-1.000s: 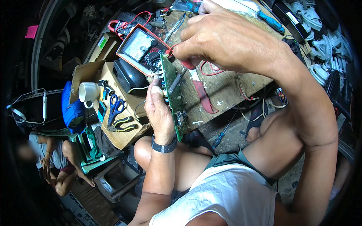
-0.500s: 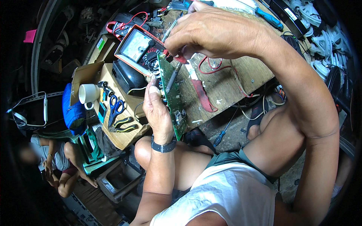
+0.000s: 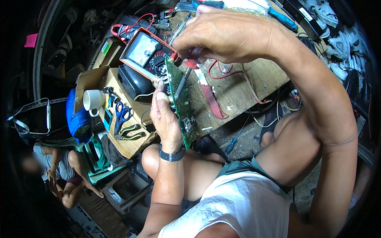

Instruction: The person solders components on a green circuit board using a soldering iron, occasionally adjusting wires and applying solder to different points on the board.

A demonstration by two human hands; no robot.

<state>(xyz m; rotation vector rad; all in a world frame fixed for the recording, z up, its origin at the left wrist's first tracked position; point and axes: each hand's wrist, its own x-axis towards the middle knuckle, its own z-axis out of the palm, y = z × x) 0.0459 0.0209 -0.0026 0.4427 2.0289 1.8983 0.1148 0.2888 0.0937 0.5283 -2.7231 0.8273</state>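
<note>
My left hand (image 3: pixel 164 119) grips a green circuit board (image 3: pixel 180 105) by its left side, thumb uppermost. The board stands nearly on edge, components facing left and the solder side facing right. Above its far end, the curled fingers of my right hand (image 3: pixel 206 39) hold a soldering iron (image 3: pixel 182 82) by its red handle. Its grey barrel slants down, and the tip is at or very near the board's solder side; contact is hard to tell. Just past the board lies an orange-framed analog multimeter (image 3: pixel 145 51). A knife with a red-wrapped handle (image 3: pixel 213 101) rests right of the board.
On the left, a cardboard box (image 3: pixel 125 146) carries scissors (image 3: pixel 121 115), yellow-black pliers (image 3: pixel 133 133) and a white mug (image 3: pixel 93 99). Red test leads (image 3: pixel 234 74) cross the wooden table (image 3: pixel 258 79). A blue screwdriver (image 3: pixel 231 146) lies on the floor. Another person (image 3: pixel 59 166) sits at lower left.
Almost nothing differs. My right hand and the soldering iron have shifted very slightly, while my left hand keeps the board in nearly the same place.
</note>
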